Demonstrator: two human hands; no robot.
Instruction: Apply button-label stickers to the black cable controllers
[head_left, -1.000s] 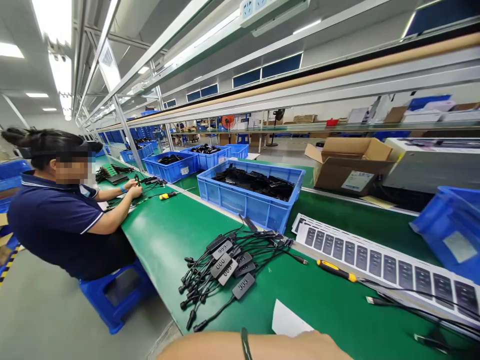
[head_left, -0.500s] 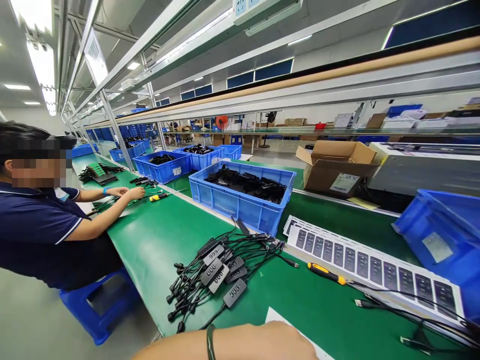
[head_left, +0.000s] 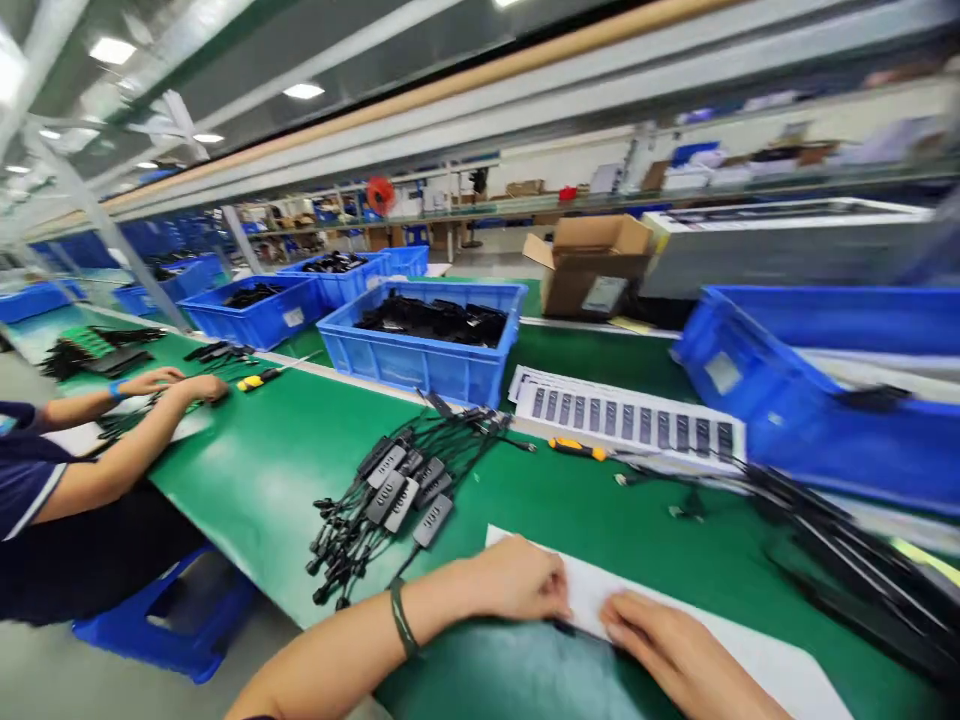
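Note:
My left hand [head_left: 517,580], with a dark green bangle on its wrist, is closed with its fingers curled down at the near edge of a white sheet [head_left: 735,640]. A small dark bit shows beneath its fingertips, too little to name. Just to the right, my right hand [head_left: 667,640] has thumb and fingers pressed together over the same sheet; what they pinch is hidden. Left of my hands lies a pile of black cables with inline control boxes [head_left: 386,495]. Beyond the sheet is a yellow-and-black screwdriver [head_left: 577,449].
A sheet of dark labels [head_left: 630,415] lies behind the screwdriver. Blue bins [head_left: 420,360] with black parts line the back, and a large blue bin [head_left: 795,420] stands right. More black cables [head_left: 847,560] lie at right. A co-worker's arms [head_left: 112,460] reach in at left.
The view has turned right and down. My right hand has come into view beside my left hand, whose curled fingers now show. More of the white sheet is visible.

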